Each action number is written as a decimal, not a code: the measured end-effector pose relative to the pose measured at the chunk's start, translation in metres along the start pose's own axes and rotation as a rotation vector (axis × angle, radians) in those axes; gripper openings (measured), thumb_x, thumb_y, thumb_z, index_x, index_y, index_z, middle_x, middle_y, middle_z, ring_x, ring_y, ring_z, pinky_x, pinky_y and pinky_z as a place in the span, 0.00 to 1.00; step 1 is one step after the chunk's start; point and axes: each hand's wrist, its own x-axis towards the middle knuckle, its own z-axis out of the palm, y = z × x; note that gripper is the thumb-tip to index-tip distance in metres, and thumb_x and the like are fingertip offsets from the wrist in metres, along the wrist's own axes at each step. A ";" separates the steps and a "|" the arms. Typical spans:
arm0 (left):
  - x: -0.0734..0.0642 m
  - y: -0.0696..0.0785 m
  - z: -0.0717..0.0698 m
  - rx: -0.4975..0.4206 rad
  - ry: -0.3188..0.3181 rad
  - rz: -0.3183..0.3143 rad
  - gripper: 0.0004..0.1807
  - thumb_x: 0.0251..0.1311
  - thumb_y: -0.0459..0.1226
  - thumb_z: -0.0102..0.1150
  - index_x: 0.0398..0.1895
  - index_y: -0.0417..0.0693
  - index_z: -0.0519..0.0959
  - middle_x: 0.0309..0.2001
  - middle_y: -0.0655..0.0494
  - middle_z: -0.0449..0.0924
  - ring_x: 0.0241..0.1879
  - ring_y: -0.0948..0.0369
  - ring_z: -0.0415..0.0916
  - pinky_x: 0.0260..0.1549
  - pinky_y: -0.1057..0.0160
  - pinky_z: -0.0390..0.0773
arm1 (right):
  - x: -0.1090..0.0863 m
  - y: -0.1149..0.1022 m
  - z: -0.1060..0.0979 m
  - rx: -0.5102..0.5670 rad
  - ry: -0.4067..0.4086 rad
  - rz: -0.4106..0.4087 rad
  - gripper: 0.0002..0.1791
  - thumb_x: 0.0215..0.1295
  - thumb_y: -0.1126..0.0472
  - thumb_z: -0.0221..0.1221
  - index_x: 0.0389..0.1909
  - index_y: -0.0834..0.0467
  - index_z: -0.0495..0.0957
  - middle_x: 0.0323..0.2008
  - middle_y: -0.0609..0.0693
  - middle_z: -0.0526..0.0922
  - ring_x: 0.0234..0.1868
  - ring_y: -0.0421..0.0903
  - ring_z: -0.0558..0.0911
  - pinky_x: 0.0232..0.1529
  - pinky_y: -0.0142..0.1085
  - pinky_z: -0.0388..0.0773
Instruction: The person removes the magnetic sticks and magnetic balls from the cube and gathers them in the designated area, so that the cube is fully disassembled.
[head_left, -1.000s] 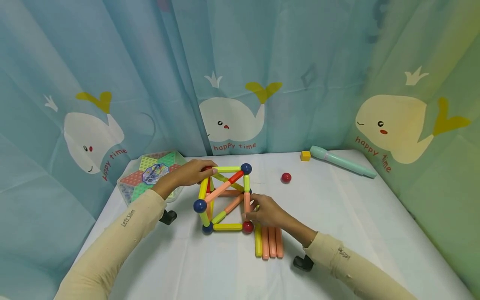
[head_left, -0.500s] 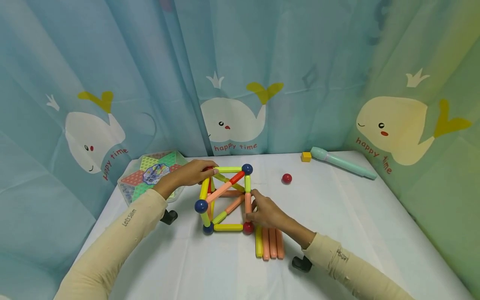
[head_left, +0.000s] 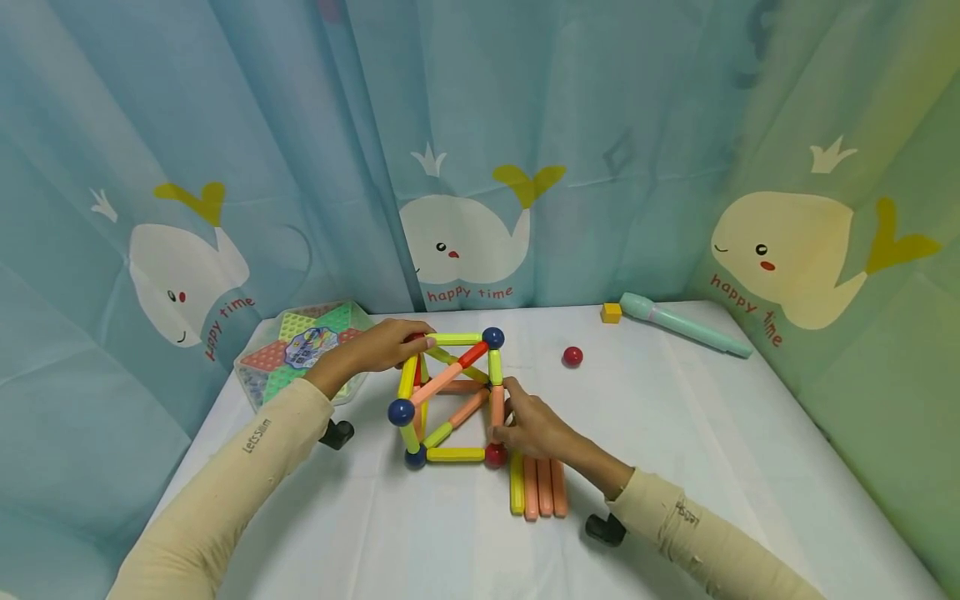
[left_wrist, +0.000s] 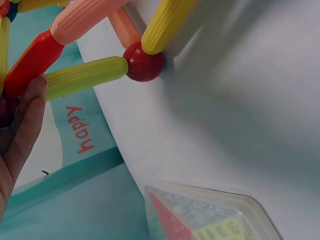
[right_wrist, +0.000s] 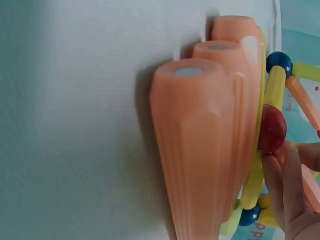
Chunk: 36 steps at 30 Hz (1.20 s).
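Got my left grip point(head_left: 386, 343) pinching a top corner of this stick-and-ball frame point(head_left: 441, 382), right grip point(head_left: 534, 421) pinching its pink upright point(head_left: 498, 406). Four loose sticks point(head_left: 532, 492) sit nearby.

r grip point(head_left: 534, 423) reaches slightly higher on pink stick point(head_left: 498, 406) vs b4.

A white cloth-covered table point(head_left: 750, 437) carries an upright framework point(head_left: 450, 372) of yellow, salmon and red plastic rods joined by blue and red balls. Near its front right corner 1 yellow rod point(head_left: 517, 485) and 3 salmon rods point(head_left: 545, 488) lie side by side. Back left lies a clear, many-sided plastic box point(head_left: 311, 347) with coloured triangles; back right, a loose red ball point(head_left: 572, 357), small yellow cube point(head_left: 611, 313) and pale teal pen-shaped stick point(head_left: 686, 326).
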 end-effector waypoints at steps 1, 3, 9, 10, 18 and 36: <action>0.000 0.000 0.000 0.000 -0.001 -0.001 0.17 0.77 0.43 0.49 0.59 0.44 0.77 0.29 0.54 0.75 0.23 0.61 0.69 0.26 0.66 0.72 | 0.000 0.000 0.000 0.002 0.000 0.004 0.36 0.63 0.64 0.68 0.66 0.57 0.58 0.41 0.55 0.83 0.30 0.43 0.82 0.35 0.37 0.82; 0.000 0.000 0.000 0.004 -0.003 -0.002 0.17 0.77 0.43 0.49 0.59 0.44 0.77 0.30 0.54 0.75 0.23 0.61 0.69 0.26 0.66 0.73 | -0.001 0.000 -0.001 0.010 0.002 0.012 0.34 0.62 0.64 0.68 0.63 0.58 0.59 0.42 0.55 0.83 0.31 0.43 0.83 0.36 0.37 0.82; 0.000 0.000 0.000 0.015 -0.006 -0.006 0.18 0.77 0.43 0.49 0.60 0.44 0.76 0.31 0.54 0.76 0.24 0.60 0.70 0.27 0.66 0.73 | -0.001 0.003 -0.001 0.030 -0.013 -0.005 0.34 0.63 0.65 0.66 0.65 0.59 0.58 0.44 0.57 0.83 0.33 0.43 0.84 0.37 0.37 0.83; 0.000 0.000 0.000 0.016 -0.006 -0.006 0.17 0.77 0.43 0.49 0.60 0.44 0.76 0.31 0.54 0.76 0.24 0.60 0.70 0.27 0.66 0.73 | 0.000 0.004 -0.001 0.029 -0.017 -0.014 0.35 0.64 0.65 0.66 0.66 0.59 0.57 0.44 0.57 0.83 0.33 0.43 0.84 0.38 0.37 0.84; 0.001 0.000 0.000 0.019 -0.009 -0.003 0.16 0.77 0.43 0.48 0.58 0.44 0.77 0.29 0.54 0.75 0.23 0.60 0.69 0.26 0.66 0.73 | 0.000 0.009 0.001 0.040 -0.027 -0.067 0.37 0.65 0.65 0.65 0.69 0.59 0.55 0.43 0.57 0.84 0.35 0.44 0.85 0.39 0.39 0.84; 0.000 0.002 0.000 0.022 -0.012 -0.017 0.17 0.77 0.43 0.48 0.59 0.44 0.76 0.30 0.53 0.76 0.24 0.60 0.70 0.27 0.65 0.73 | 0.000 0.003 -0.001 0.030 -0.049 -0.031 0.32 0.65 0.67 0.63 0.64 0.61 0.56 0.43 0.57 0.82 0.36 0.44 0.84 0.39 0.39 0.83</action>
